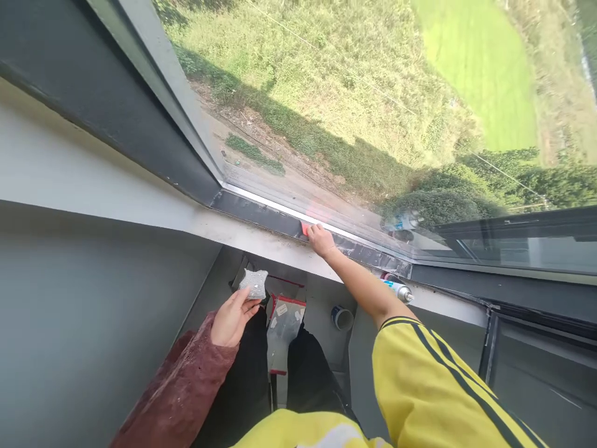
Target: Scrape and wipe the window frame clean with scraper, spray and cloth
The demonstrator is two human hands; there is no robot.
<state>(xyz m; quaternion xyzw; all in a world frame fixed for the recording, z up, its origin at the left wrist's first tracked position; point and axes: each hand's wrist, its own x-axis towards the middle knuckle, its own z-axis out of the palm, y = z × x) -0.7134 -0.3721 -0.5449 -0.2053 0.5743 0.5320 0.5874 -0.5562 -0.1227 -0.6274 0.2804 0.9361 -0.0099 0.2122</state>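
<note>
My right hand [321, 239] reaches out to the dark bottom rail of the window frame [261, 213] and is closed on a small red tool [305, 228], pressed against the frame where it meets the glass. My left hand [232, 318], in a dark red sleeve, is held low near my body and pinches a grey, lumpy wad of material [254, 282] between thumb and fingers.
A spray can [396, 289] lies on the white sill [140, 193] behind my right forearm. Below, between my legs, stands a red-edged metal stool or dustpan [283, 333] and a roll of tape [342, 318] on the floor. Grass and shrubs lie beyond the glass.
</note>
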